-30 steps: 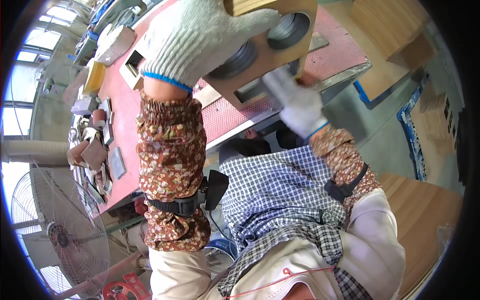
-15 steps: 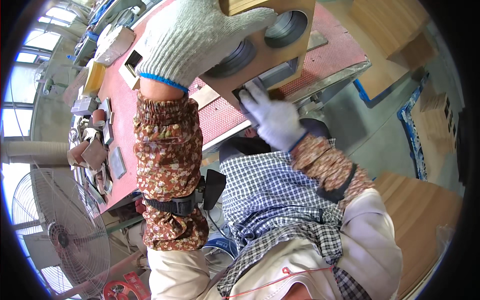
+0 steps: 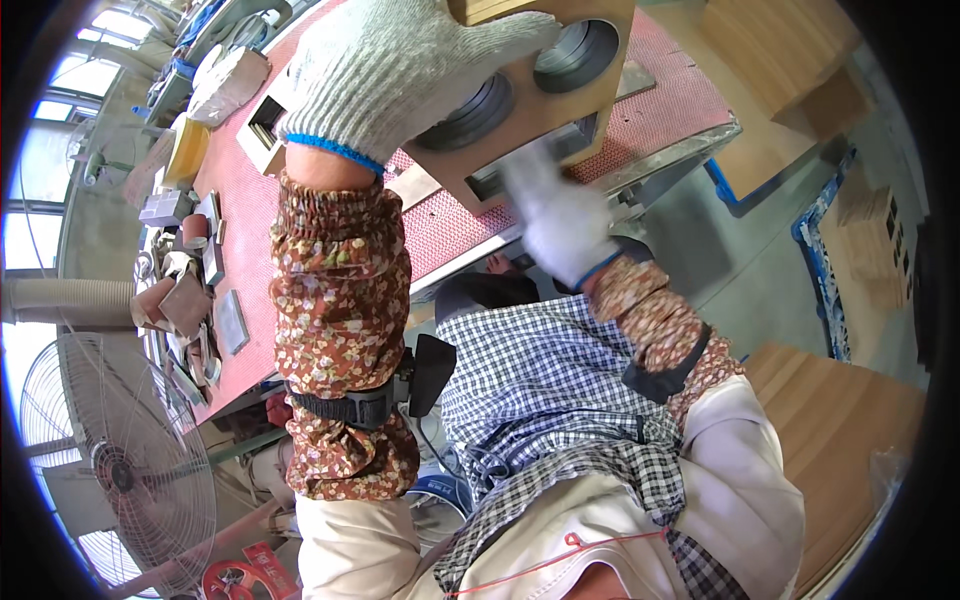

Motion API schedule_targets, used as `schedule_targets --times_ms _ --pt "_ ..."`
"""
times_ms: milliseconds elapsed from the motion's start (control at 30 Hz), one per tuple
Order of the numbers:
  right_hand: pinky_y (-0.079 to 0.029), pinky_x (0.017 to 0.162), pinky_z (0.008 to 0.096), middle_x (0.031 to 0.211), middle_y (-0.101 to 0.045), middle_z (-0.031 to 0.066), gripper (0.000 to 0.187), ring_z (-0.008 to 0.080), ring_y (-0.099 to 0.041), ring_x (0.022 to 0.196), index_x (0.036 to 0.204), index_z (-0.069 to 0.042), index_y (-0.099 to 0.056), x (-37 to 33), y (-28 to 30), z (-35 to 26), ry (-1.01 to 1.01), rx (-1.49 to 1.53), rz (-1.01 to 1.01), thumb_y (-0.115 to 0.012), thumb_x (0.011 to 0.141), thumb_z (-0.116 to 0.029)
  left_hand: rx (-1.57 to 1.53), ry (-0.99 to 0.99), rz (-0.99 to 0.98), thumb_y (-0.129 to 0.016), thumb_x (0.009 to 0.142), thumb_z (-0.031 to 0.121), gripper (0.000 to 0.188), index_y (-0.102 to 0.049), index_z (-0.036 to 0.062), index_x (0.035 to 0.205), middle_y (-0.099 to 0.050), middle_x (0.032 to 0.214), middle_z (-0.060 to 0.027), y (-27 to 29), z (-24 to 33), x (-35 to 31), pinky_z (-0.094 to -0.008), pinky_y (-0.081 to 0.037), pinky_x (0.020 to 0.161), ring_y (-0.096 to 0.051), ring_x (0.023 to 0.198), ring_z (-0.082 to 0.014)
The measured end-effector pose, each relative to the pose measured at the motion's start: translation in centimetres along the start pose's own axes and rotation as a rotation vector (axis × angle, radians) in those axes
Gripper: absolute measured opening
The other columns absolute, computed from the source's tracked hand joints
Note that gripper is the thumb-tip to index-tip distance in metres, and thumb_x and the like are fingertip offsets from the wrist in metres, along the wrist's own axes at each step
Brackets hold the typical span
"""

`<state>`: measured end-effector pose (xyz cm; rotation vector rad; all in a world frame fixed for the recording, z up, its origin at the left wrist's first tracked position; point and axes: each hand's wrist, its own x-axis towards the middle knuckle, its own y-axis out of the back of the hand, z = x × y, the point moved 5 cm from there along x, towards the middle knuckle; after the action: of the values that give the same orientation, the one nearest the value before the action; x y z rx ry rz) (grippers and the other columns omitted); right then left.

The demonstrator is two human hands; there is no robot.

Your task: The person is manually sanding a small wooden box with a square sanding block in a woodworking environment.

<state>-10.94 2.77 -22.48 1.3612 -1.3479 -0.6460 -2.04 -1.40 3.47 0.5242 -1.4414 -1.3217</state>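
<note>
A thick wooden piece point(image 3: 545, 118) stands on the red work surface at the top, with two round holes and a rectangular cutout in its front face. Ring-like layers show inside the holes. My left hand point(image 3: 385, 75), in a white knit glove, lies over its left side with the thumb stretched along the face; the other fingertips are out of sight. My right hand point(image 3: 565, 225), also gloved, is at the cutout near the lower edge. Motion smears its fingers, so whether anything is in them cannot be made out.
The red worktable point(image 3: 675, 105) ends at a pale edge. Grey and brown blocks point(image 3: 185, 300) crowd its left side, by a small frame point(image 3: 265, 130). A large fan point(image 3: 120, 470) stands lower left. Wooden boards point(image 3: 790, 50) and a stack point(image 3: 875, 245) stand at right.
My right hand has shifted slightly, its fingers lifting from the cutout's left end toward its middle, now blurred. My left hand stays on the wooden piece.
</note>
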Motion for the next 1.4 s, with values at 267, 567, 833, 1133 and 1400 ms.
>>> schedule_targets --times_ms 267,567,833,1133,1400 --pt "-0.061 0.067 0.0422 0.159 -0.05 0.0137 0.063 0.0251 -0.077 0.085 0.149 -0.014 -0.052 1.2 -1.4 1.8 0.052 0.054 -0.063 -0.063 0.087 -0.015 -0.031 -0.025 -0.035 -0.077 0.084 0.057 0.068 -0.071 -0.008 0.103 -0.074 0.089 -0.0239 0.2 0.3 0.0 -0.041 -0.059 0.074 -0.075 0.083 -0.0343" --pt "-0.058 0.064 0.0473 0.105 -0.074 0.0142 0.034 0.0314 -0.074 0.076 0.12 -0.008 -0.065 3.6 2.0 -1.3 0.021 -0.132 -0.299 -0.063 0.087 -0.016 -0.004 0.006 -0.067 -0.076 0.085 0.054 0.063 -0.072 -0.0052 0.106 -0.075 0.087 -0.0205 0.5 0.2 -0.2 -0.0399 -0.058 0.073 -0.075 0.081 -0.0307" --pt "-0.059 0.072 0.0504 0.085 -0.075 0.0137 0.018 0.0321 -0.076 0.083 0.092 -0.014 -0.079 4.6 0.6 -1.8 0.114 -0.246 -0.155 -0.062 0.087 -0.016 -0.16 -0.053 -0.045 -0.076 0.087 0.054 0.063 -0.072 -0.0046 0.109 -0.075 0.089 -0.0199 -0.1 -2.1 0.9 -0.0391 -0.058 0.073 -0.075 0.081 -0.0291" --pt "-0.059 0.063 0.0454 0.117 -0.072 0.0155 0.056 0.0329 -0.075 0.079 0.142 -0.016 -0.057 2.7 1.1 -3.8 0.15 -0.209 -0.061 -0.061 0.087 -0.011 -0.046 0.001 -0.031 -0.076 0.086 0.055 0.064 -0.072 -0.0052 0.109 -0.075 0.089 -0.019 0.3 0.6 -0.5 -0.0383 -0.058 0.074 -0.075 0.08 -0.0278" --pt "-0.06 0.061 0.0472 0.147 -0.059 0.0209 0.055 0.0321 -0.077 0.083 0.147 -0.005 -0.051 1.1 0.3 -1.4 0.137 -0.179 -0.162 -0.056 0.094 -0.018 -0.03 0.021 -0.076 -0.075 0.087 0.054 0.063 -0.071 -0.005 0.11 -0.075 0.091 -0.0192 0.9 1.3 -0.9 -0.0395 -0.058 0.075 -0.075 0.082 -0.0268"
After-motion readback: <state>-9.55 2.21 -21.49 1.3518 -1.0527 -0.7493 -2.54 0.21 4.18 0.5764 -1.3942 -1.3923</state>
